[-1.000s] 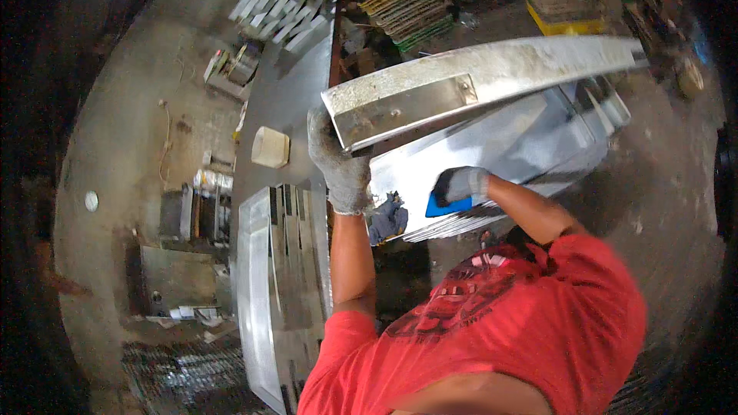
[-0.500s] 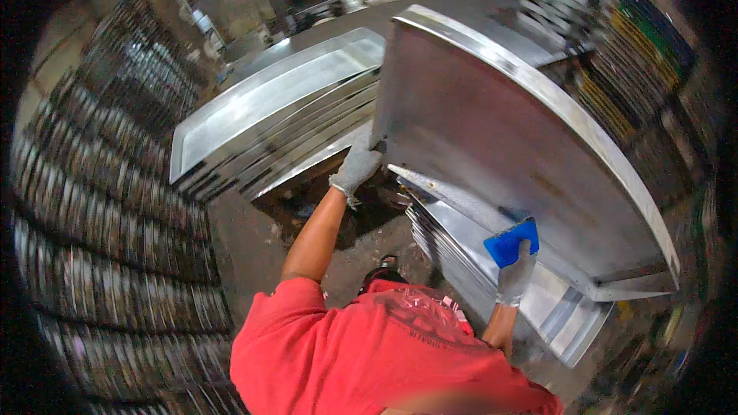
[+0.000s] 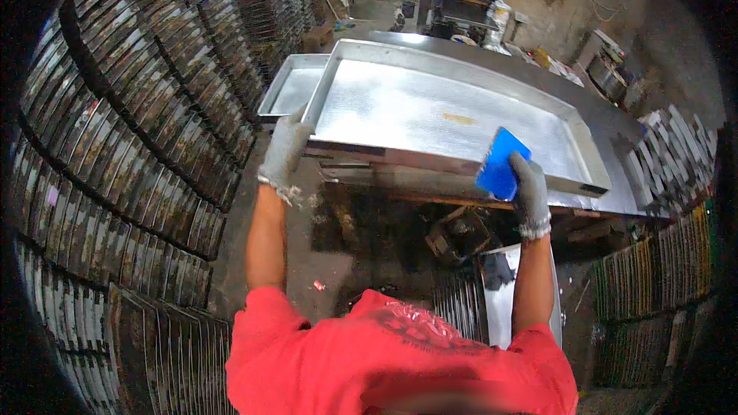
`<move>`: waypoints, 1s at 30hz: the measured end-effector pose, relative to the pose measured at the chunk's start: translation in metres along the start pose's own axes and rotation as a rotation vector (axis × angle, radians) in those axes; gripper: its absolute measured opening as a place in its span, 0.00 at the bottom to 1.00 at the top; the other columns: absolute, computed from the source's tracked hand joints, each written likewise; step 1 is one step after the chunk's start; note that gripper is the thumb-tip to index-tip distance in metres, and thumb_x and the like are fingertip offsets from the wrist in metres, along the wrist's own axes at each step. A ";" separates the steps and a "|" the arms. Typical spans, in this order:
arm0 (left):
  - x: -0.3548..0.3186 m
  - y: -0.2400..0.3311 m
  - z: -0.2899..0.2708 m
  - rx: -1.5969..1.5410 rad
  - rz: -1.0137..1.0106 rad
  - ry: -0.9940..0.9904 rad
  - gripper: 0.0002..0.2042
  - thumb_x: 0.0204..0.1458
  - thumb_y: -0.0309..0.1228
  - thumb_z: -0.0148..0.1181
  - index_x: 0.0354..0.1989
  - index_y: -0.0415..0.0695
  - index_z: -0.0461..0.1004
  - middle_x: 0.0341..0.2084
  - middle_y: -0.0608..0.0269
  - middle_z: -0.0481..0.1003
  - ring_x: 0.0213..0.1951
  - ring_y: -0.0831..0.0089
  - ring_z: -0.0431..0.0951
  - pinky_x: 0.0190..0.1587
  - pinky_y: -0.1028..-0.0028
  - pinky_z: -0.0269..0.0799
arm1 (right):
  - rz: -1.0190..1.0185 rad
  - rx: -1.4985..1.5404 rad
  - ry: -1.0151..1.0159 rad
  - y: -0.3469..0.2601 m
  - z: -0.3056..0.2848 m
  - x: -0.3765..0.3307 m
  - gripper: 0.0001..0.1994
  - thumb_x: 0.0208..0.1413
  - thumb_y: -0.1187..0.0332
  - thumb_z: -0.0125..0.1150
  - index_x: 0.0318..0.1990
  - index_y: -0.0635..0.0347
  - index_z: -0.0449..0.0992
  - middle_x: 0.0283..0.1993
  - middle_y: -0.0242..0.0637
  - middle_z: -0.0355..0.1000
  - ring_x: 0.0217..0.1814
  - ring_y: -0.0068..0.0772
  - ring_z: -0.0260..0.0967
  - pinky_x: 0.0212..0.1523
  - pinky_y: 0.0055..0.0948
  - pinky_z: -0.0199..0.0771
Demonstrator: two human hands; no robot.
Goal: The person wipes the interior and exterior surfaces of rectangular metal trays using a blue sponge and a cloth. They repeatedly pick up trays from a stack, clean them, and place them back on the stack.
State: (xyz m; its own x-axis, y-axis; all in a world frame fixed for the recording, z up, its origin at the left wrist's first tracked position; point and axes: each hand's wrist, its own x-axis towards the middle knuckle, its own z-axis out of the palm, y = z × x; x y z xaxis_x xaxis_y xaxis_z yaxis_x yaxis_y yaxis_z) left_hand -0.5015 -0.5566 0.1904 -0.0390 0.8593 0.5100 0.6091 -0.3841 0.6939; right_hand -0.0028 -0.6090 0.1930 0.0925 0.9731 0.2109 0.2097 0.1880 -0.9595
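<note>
Here both gloved hands grip a large, shallow metal tray (image 3: 430,111), held out flat in front of the person with its open side up. The left hand (image 3: 283,152) is closed around the tray's near left corner; the right hand (image 3: 529,192) is clamped on the near right edge — with a blue scraper (image 3: 500,163) pinched against the rim under its fingers. A second tray (image 3: 290,88) lies just beyond the left corner, on a dark metal bench (image 3: 615,127). Stacks of trays (image 3: 123,131) rise in rows on the left — more stand at the right (image 3: 669,261).
</note>
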 end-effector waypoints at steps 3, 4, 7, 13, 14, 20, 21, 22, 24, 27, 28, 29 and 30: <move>0.067 -0.060 -0.026 0.515 0.126 -0.137 0.12 0.50 0.29 0.59 0.39 0.37 0.84 0.34 0.43 0.82 0.37 0.55 0.85 0.40 0.57 0.80 | 0.128 0.296 -0.085 0.030 0.041 0.091 0.18 0.66 0.55 0.62 0.44 0.66 0.81 0.44 0.35 0.80 0.42 0.27 0.76 0.42 0.36 0.76; 0.090 -0.079 -0.034 0.782 0.147 -0.310 0.09 0.49 0.30 0.62 0.34 0.40 0.86 0.36 0.42 0.83 0.40 0.55 0.86 0.42 0.56 0.81 | 0.182 0.363 -0.082 0.041 0.057 0.113 0.18 0.65 0.57 0.63 0.46 0.66 0.81 0.45 0.35 0.80 0.42 0.26 0.75 0.42 0.35 0.76; 0.129 -0.134 -0.023 0.915 0.247 -0.390 0.09 0.49 0.31 0.62 0.33 0.42 0.86 0.36 0.43 0.83 0.41 0.50 0.86 0.44 0.55 0.81 | 0.220 0.357 -0.115 0.063 0.101 0.173 0.17 0.64 0.58 0.65 0.47 0.66 0.81 0.44 0.34 0.80 0.40 0.26 0.74 0.40 0.32 0.75; 0.105 -0.152 0.020 0.703 -0.303 -0.095 0.28 0.60 0.50 0.56 0.62 0.43 0.76 0.50 0.37 0.80 0.52 0.39 0.80 0.57 0.51 0.75 | 0.255 0.575 -0.238 0.112 0.110 0.140 0.19 0.66 0.57 0.64 0.51 0.65 0.80 0.42 0.32 0.79 0.40 0.27 0.75 0.44 0.30 0.77; 0.099 -0.145 0.019 0.709 -0.225 -0.028 0.29 0.62 0.50 0.55 0.64 0.43 0.74 0.53 0.38 0.79 0.55 0.39 0.78 0.59 0.51 0.73 | 0.196 0.600 -0.131 0.126 0.098 0.117 0.20 0.67 0.58 0.63 0.56 0.66 0.77 0.45 0.33 0.79 0.44 0.27 0.76 0.49 0.31 0.78; 0.102 -0.116 0.021 0.920 0.243 0.181 0.30 0.69 0.50 0.46 0.73 0.43 0.65 0.71 0.41 0.64 0.71 0.39 0.62 0.73 0.43 0.51 | 0.389 0.797 0.402 0.214 0.027 -0.065 0.15 0.72 0.58 0.57 0.55 0.60 0.77 0.46 0.32 0.79 0.50 0.29 0.77 0.56 0.36 0.78; 0.104 -0.117 0.021 0.924 0.326 0.126 0.31 0.69 0.50 0.45 0.73 0.43 0.64 0.73 0.41 0.61 0.73 0.39 0.59 0.75 0.40 0.46 | 0.412 0.796 0.450 0.224 0.021 -0.092 0.15 0.73 0.58 0.57 0.55 0.60 0.77 0.45 0.33 0.79 0.50 0.29 0.77 0.55 0.36 0.78; 0.104 -0.119 0.031 0.901 0.331 -0.055 0.28 0.69 0.48 0.45 0.73 0.50 0.65 0.73 0.44 0.61 0.73 0.40 0.59 0.74 0.37 0.44 | 0.351 0.454 0.466 0.231 0.016 -0.115 0.15 0.72 0.59 0.56 0.53 0.61 0.78 0.44 0.36 0.79 0.48 0.33 0.77 0.53 0.37 0.77; 0.103 -0.120 0.041 0.962 0.056 -0.565 0.23 0.68 0.47 0.48 0.69 0.60 0.72 0.69 0.55 0.69 0.72 0.45 0.62 0.72 0.32 0.48 | 0.168 -0.549 0.545 0.241 0.005 -0.154 0.14 0.71 0.60 0.56 0.50 0.62 0.79 0.41 0.41 0.79 0.45 0.40 0.77 0.49 0.41 0.76; 0.109 -0.097 0.065 1.022 0.279 -0.530 0.22 0.67 0.49 0.50 0.65 0.56 0.76 0.66 0.53 0.72 0.70 0.47 0.65 0.71 0.37 0.55 | 0.061 -1.008 0.583 0.240 -0.003 -0.184 0.11 0.67 0.63 0.57 0.50 0.57 0.79 0.40 0.53 0.78 0.41 0.55 0.77 0.46 0.49 0.75; 0.119 -0.081 0.078 1.052 0.289 -0.542 0.23 0.67 0.50 0.50 0.64 0.53 0.76 0.66 0.51 0.73 0.70 0.47 0.66 0.71 0.39 0.56 | 0.086 -1.039 0.610 0.236 -0.006 -0.187 0.12 0.67 0.63 0.57 0.51 0.57 0.79 0.40 0.53 0.79 0.41 0.55 0.77 0.47 0.48 0.76; 0.124 -0.060 0.093 0.882 0.463 -0.451 0.25 0.67 0.51 0.51 0.64 0.49 0.76 0.65 0.50 0.73 0.69 0.47 0.68 0.71 0.43 0.57 | 0.140 -1.026 0.650 0.229 -0.007 -0.187 0.12 0.67 0.62 0.58 0.50 0.57 0.80 0.40 0.52 0.79 0.41 0.54 0.78 0.47 0.47 0.76; 0.130 -0.036 0.117 0.798 0.621 -0.403 0.27 0.66 0.51 0.52 0.63 0.44 0.76 0.64 0.48 0.74 0.67 0.46 0.69 0.71 0.47 0.58 | 0.189 -0.835 0.722 0.219 -0.007 -0.187 0.13 0.67 0.60 0.58 0.50 0.57 0.80 0.40 0.51 0.80 0.41 0.53 0.78 0.48 0.46 0.76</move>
State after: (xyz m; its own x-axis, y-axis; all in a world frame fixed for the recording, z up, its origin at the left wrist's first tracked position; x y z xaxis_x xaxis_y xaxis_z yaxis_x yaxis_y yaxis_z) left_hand -0.4360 -0.3913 0.1718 0.6270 0.6947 0.3525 0.7777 -0.5842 -0.2320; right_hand 0.0330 -0.7509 -0.0553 0.6784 0.6202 0.3939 0.6948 -0.3672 -0.6184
